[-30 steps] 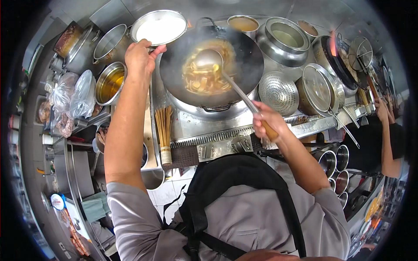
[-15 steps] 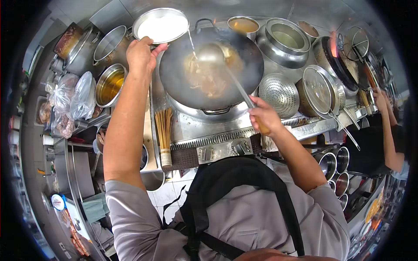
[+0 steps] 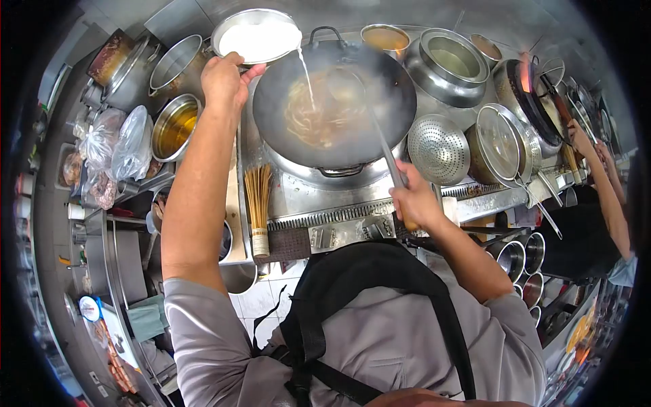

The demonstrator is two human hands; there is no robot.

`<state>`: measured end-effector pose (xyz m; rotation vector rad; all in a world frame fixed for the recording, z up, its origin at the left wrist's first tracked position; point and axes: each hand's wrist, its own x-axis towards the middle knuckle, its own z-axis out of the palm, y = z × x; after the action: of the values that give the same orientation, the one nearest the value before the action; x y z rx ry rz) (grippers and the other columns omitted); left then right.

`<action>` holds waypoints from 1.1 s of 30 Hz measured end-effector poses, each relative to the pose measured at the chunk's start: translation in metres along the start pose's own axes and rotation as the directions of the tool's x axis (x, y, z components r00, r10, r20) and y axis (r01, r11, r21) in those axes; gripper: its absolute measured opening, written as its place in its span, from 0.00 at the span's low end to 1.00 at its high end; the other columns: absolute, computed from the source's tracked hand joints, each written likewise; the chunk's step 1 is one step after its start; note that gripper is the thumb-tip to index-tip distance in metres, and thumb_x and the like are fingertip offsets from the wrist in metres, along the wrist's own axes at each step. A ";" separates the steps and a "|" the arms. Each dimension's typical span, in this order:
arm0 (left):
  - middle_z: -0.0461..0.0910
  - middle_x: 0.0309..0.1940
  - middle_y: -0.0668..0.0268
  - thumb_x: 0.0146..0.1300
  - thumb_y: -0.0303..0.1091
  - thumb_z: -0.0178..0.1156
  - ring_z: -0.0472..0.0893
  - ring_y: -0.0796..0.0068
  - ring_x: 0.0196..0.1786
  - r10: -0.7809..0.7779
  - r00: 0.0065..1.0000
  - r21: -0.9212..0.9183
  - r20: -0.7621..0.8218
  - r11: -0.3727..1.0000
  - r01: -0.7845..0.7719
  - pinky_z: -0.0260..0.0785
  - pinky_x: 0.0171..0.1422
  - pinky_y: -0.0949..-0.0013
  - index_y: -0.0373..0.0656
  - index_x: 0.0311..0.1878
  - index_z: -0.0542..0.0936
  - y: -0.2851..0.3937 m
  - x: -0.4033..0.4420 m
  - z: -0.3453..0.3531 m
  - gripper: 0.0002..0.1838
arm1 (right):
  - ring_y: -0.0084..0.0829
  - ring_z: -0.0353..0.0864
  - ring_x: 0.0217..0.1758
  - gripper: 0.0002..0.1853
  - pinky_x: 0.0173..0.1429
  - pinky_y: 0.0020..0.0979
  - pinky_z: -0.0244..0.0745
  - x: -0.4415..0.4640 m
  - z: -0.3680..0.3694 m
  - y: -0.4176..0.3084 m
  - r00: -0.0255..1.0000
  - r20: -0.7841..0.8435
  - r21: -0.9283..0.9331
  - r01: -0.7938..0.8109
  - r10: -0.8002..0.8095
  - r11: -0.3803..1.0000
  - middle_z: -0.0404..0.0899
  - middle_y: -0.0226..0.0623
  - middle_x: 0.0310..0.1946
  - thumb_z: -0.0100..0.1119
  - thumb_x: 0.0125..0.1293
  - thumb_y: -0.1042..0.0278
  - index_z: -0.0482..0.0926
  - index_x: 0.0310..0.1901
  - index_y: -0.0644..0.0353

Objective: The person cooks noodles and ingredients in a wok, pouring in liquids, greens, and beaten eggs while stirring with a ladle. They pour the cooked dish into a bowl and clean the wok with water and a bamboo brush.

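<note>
My left hand [image 3: 229, 80] grips the rim of a metal bowl [image 3: 218, 49] of white liquid [image 3: 258, 39]. The bowl is tilted, and a thin white stream runs from its right edge into the wok [image 3: 271, 125]. Brown, soupy food with pale strips [image 3: 319, 122] lies in the wok under steam. Closed round the handle of a ladle [image 3: 384, 146] is my right hand [image 3: 416, 197], at the wok's near right side. The ladle's bowl is in the food, mostly hidden by steam and broth.
A bamboo brush [image 3: 258, 210] stands at the counter's front. Right of the wok are a perforated strainer [image 3: 439, 150] and a lidded-style steel pot [image 3: 447, 85]. A pot of yellow oil [image 3: 176, 129] stands left. Another person's arm [image 3: 607, 183] reaches toward a flaming wok at far right.
The white stream has grown thicker. The ladle's bowl, visible above the food before, has gone down into it. The broth has spread and looks soupier.
</note>
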<state>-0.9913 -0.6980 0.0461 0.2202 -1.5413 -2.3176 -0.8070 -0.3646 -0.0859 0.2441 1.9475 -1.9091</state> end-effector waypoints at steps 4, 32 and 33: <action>0.70 0.47 0.47 0.58 0.15 0.51 0.78 0.47 0.43 -0.004 1.000 0.000 -0.012 1.000 0.004 0.83 0.34 0.52 0.31 0.41 0.65 0.001 0.001 0.001 0.09 | 0.26 0.67 0.13 0.33 0.16 0.28 0.64 -0.020 -0.017 -0.014 0.986 0.139 0.151 -0.113 0.092 0.982 0.70 0.31 0.21 0.55 0.63 0.78 0.60 0.70 0.51; 0.70 0.46 0.50 0.57 0.15 0.52 0.78 0.51 0.44 0.038 0.999 -0.002 -0.020 0.999 -0.038 0.83 0.37 0.52 0.31 0.43 0.66 0.001 0.001 -0.006 0.11 | 0.26 0.67 0.13 0.33 0.16 0.28 0.62 0.017 -0.013 -0.011 0.975 0.157 0.405 -0.209 0.157 0.890 0.70 0.32 0.20 0.53 0.63 0.78 0.59 0.70 0.53; 0.70 0.46 0.50 0.57 0.15 0.52 0.78 0.51 0.44 0.037 0.999 -0.003 -0.020 0.999 -0.038 0.83 0.37 0.52 0.31 0.43 0.66 -0.001 -0.002 -0.008 0.11 | 0.26 0.68 0.13 0.33 0.16 0.28 0.63 0.019 -0.004 -0.006 0.996 0.054 0.228 -0.083 0.073 0.970 0.70 0.31 0.20 0.53 0.63 0.78 0.59 0.70 0.53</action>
<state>-0.9877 -0.7037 0.0422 0.2115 -1.5194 -2.2818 -0.8271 -0.3633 -0.0884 0.3350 1.6623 -2.0688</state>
